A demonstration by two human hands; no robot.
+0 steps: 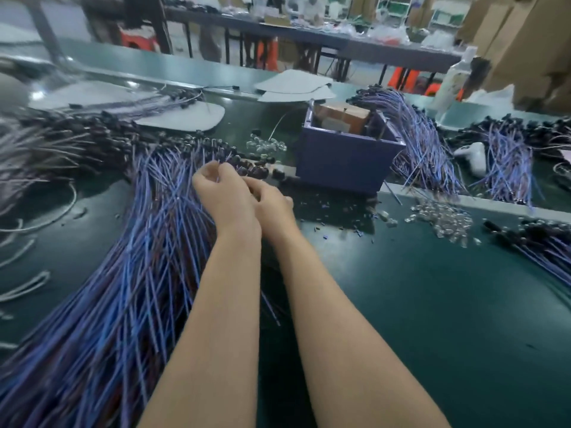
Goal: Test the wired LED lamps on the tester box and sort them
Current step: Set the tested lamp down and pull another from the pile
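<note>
Both hands meet at the lamp-head end of the big fan of blue-wired LED lamps [148, 242] spread over the left half of the green bench mat [432, 304]. Left hand [227, 199] is curled, fingertips pinched at the wires near the black lamp heads — looks like it is gripping one or a few leads, but blur hides exactly which. Right hand [273, 208] is tucked just beside and partly behind the left, fingers bent; cannot tell if it holds anything.

Tester box [346, 159], blue-sided with an open top, sits just beyond the hands, slightly right. A second bundle of wired lamps [426, 140] drapes against its right side, and another pile [506, 162] lies further right — likely sorted output, though which pile means pass or fail is not readable. Loose clear lens caps [445, 217] are scattered right of the box, with a smaller cluster [265, 145] to its left.

Step in hand, by my read: picking the next lamp out of the untested fan.

Risks from here:
- Wires overlap densely, so pulling one lead may drag neighbours and tangle the fan.
- Pinching several leads at once could put the wrong lamp on the tester.
- Piles sit close to the box; a tested lamp could slide into the wrong one.
- Sweeping an arm right could scatter the caps.
</note>
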